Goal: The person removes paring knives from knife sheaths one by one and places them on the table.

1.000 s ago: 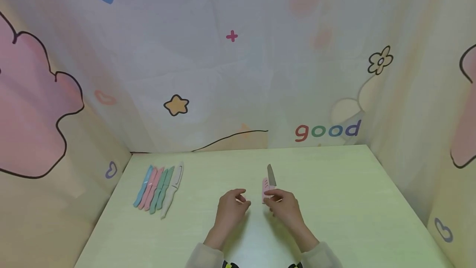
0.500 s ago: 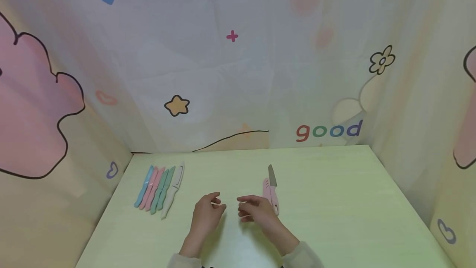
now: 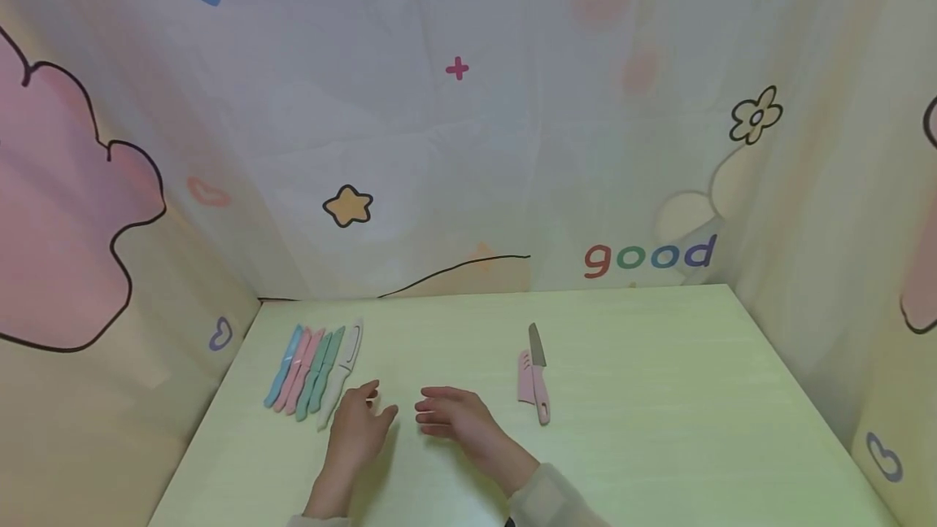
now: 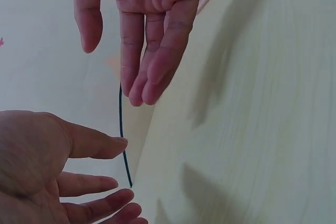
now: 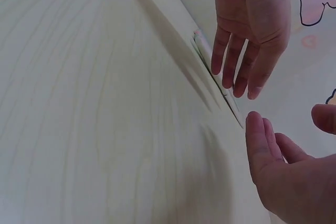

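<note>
In the head view a pink-handled paring knife [image 3: 539, 385] lies on the table with its bare metal blade pointing to the back. Just left of it, close alongside, is a pink blade sheath [image 3: 525, 381]. My left hand [image 3: 357, 429] hovers right beside the handle of a white sheathed knife [image 3: 333, 393], fingers loosely bent, holding nothing. To its right, my right hand [image 3: 464, 428] is held above the table with relaxed fingers and nothing in them. The wrist views show both hands facing each other, apart.
A row of sheathed knives lies at the left: a blue one [image 3: 285, 368], two pink ones [image 3: 296, 372] and two green ones [image 3: 320, 372], with the white one at the row's right end. A printed curtain [image 3: 439, 145] hangs round the pale table [image 3: 659, 405].
The right hand has let go of the pink knife, which now lies beside its sheath. Both hands have moved left, the left one up to the white knife.
</note>
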{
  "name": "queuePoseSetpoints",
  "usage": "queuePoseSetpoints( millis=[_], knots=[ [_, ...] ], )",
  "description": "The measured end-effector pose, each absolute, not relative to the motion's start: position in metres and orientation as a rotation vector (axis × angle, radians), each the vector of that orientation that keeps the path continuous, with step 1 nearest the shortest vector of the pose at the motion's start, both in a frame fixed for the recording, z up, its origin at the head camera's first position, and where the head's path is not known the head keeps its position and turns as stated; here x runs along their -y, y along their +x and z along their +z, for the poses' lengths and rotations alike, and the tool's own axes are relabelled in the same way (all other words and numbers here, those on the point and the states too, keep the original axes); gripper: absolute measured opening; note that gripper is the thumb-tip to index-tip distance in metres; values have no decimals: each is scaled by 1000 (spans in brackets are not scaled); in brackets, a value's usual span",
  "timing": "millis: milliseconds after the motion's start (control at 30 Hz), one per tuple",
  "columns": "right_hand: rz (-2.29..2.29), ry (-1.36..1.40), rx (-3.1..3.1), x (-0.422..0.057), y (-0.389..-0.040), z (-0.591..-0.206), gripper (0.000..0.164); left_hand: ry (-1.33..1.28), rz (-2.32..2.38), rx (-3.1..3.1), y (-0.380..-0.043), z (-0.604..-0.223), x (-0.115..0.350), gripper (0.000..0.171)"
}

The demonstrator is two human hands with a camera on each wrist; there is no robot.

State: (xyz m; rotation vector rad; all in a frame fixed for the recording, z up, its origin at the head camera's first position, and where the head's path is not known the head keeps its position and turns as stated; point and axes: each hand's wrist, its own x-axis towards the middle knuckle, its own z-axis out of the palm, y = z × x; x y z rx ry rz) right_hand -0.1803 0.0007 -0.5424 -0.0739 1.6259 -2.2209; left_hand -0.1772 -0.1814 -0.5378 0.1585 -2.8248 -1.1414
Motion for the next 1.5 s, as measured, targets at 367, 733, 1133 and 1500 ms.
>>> queuePoseSetpoints(
  millis=[367,733,1133,1500],
  knots=[
    [-2218,-68,-1547,40,-182,-547,46,276,-1089,2760,-175,-534,211,49],
    [-2197,-50,-1467,64,-185,-547,50,294,-943,2780,-176,-539,232,51],
    [-2243,28,-1322,94,-189,-545,51,258,-831,2835,-178,-548,239,54],
    [-2264,104,-1276,111,-194,-552,50,308,-825,2866,-180,-553,240,50]
  ],
)
